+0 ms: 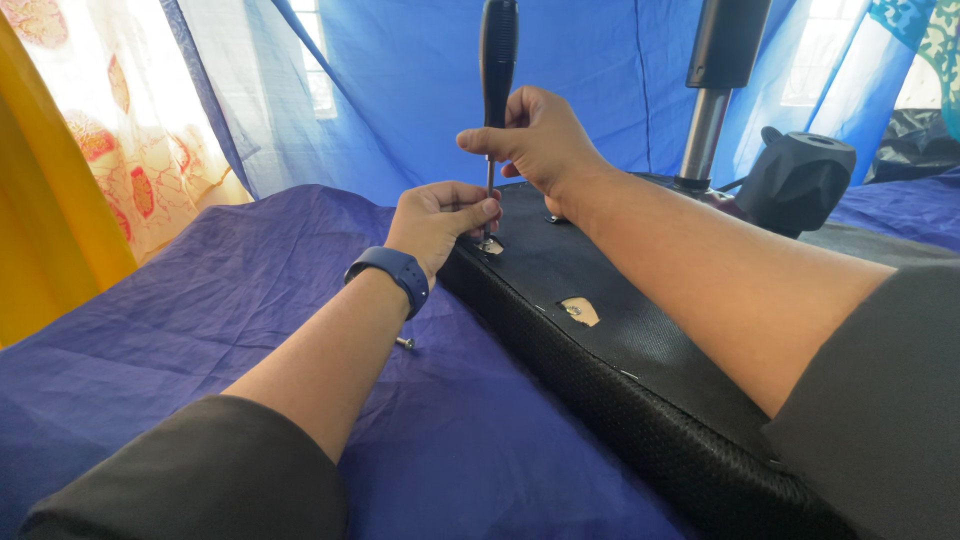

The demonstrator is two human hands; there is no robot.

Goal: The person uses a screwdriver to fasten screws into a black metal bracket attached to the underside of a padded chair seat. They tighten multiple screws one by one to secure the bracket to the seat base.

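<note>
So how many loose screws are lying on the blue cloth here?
1: a loose screw lies on the blue cloth, beside the left forearm. Others may be hidden under the arms.

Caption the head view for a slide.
Right hand holds a black-handled screwdriver upright on a black padded seat base; left hand steadies its tip, a loose screw on blue cloth.

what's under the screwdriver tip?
The screwdriver tip meets a torn patch in the black seat underside. The left hand covers the tip; no screw head is visible.
</note>
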